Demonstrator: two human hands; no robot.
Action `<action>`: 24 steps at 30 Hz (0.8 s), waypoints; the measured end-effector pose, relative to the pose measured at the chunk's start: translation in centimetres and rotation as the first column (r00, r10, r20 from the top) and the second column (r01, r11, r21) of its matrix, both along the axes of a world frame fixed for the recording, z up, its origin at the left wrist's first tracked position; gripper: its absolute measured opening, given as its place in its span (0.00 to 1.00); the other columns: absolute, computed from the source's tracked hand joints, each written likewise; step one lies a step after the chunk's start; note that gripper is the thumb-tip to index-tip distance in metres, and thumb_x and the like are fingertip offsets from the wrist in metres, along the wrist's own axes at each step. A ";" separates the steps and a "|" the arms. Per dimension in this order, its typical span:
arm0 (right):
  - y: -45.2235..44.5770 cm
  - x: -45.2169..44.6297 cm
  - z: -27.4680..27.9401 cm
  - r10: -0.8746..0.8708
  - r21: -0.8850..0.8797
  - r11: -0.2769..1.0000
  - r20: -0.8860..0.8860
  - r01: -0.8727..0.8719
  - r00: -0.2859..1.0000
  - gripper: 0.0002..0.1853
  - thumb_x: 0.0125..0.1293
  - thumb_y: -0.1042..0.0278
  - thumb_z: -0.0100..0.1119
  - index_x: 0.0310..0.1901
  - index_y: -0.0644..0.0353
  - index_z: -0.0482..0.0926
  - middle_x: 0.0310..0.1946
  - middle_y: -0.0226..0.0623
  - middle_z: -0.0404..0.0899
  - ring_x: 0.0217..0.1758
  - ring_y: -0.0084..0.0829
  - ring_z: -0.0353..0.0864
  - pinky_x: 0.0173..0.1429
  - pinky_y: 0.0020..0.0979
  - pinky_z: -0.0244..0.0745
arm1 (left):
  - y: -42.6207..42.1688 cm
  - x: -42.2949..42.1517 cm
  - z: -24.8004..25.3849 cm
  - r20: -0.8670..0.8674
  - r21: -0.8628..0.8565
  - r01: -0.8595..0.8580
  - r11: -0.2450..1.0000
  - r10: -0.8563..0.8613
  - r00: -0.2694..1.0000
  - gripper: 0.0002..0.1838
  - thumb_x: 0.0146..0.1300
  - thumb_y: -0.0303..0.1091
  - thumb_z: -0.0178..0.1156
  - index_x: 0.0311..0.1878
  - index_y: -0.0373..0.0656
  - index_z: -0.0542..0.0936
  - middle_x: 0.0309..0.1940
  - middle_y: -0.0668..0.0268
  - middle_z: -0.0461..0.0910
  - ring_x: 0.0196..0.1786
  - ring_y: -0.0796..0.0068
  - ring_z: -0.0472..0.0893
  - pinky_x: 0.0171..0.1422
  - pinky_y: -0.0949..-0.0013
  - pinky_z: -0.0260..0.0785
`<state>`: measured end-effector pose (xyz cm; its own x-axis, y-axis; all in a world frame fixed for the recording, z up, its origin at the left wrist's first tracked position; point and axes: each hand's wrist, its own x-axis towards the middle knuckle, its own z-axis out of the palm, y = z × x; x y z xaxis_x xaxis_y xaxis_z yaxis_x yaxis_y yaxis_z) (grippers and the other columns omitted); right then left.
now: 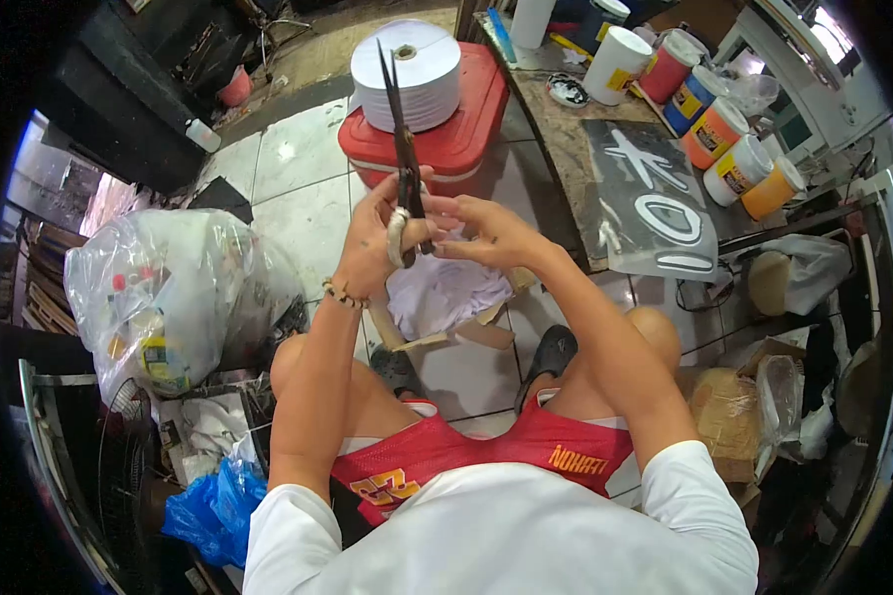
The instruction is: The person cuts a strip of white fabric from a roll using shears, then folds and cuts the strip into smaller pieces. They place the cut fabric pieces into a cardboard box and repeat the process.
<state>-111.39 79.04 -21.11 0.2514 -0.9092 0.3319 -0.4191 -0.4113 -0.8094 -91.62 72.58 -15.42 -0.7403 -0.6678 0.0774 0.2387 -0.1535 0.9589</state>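
My left hand (pixel 372 238) is closed around the handles of a large pair of scissors (pixel 403 144). Their long dark blades point up and away from me, slightly parted at the tips, and one handle loop looks wrapped in something pale. My right hand (pixel 486 233) is beside it, thumb and fingers apart, with fingertips at the handles; I cannot tell whether they touch. Below both hands, white cloth (pixel 442 297) lies in an opened cardboard box (pixel 486 334) on the floor between my feet. Beyond the blades, a large white roll (pixel 407 79) stands on a red cooler box (pixel 481 109).
On the right, a worn table (pixel 556 129) holds several paint jars (pixel 714 134) and a dark painted stencil sheet (pixel 650 198). To the left are a clear plastic bag (pixel 189 297) full of containers and a blue bag (pixel 218 511). A cardboard box (pixel 729 416) sits by my right knee.
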 end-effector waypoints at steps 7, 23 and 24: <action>-2.5 -1.3 -1.9 -0.321 0.291 0.938 0.528 0.187 0.786 0.19 0.67 0.65 0.65 0.52 0.61 0.68 0.38 0.36 0.80 0.40 0.23 0.80 0.43 0.27 0.75 | -0.6 1.4 0.4 0.030 -0.042 -0.094 0.995 0.096 0.995 0.39 0.54 0.29 0.71 0.69 0.30 0.66 0.44 0.54 0.85 0.45 0.65 0.86 0.52 0.67 0.79; 4.5 -10.0 7.9 -0.293 0.156 0.949 0.756 0.273 0.585 0.17 0.60 0.84 0.51 0.51 0.60 0.70 0.39 0.44 0.83 0.36 0.24 0.78 0.40 0.23 0.74 | 5.1 -4.1 -6.8 0.002 0.390 0.577 0.717 -0.628 0.778 0.47 0.54 0.31 0.71 0.75 0.40 0.56 0.63 0.49 0.75 0.65 0.63 0.76 0.66 0.63 0.70; 5.0 -10.0 8.0 -0.274 0.159 0.959 0.722 0.233 0.636 0.16 0.60 0.84 0.50 0.50 0.60 0.71 0.39 0.43 0.83 0.37 0.24 0.78 0.40 0.23 0.74 | 4.8 -4.4 -6.8 0.021 0.327 0.556 0.764 -0.594 0.804 0.49 0.53 0.33 0.73 0.76 0.39 0.56 0.62 0.49 0.75 0.65 0.63 0.76 0.67 0.62 0.70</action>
